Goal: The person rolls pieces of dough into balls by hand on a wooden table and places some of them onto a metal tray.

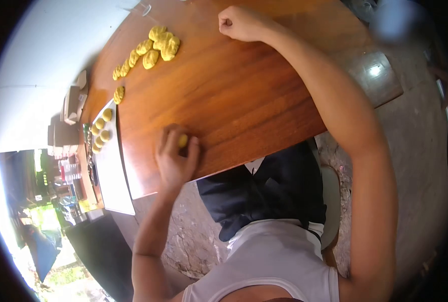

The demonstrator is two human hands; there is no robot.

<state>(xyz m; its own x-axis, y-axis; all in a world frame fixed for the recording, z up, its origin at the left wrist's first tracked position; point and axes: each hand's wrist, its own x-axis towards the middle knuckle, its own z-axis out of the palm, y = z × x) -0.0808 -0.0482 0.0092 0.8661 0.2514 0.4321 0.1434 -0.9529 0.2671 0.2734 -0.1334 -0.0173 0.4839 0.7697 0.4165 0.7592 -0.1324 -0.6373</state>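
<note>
Left hand [176, 157] nearer: we have fingers curled round dough ball [183, 141], held between thumb and forefinger over worktop [229, 100]; right hand [239, 24] fisted, well apart.

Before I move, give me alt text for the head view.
The left hand cups a yellow ball on a wooden table; the right hand, loosely fisted, is over its far side. Rough yellow lumps lie toward the far left, and round yellow balls sit on a white board at left.
</note>
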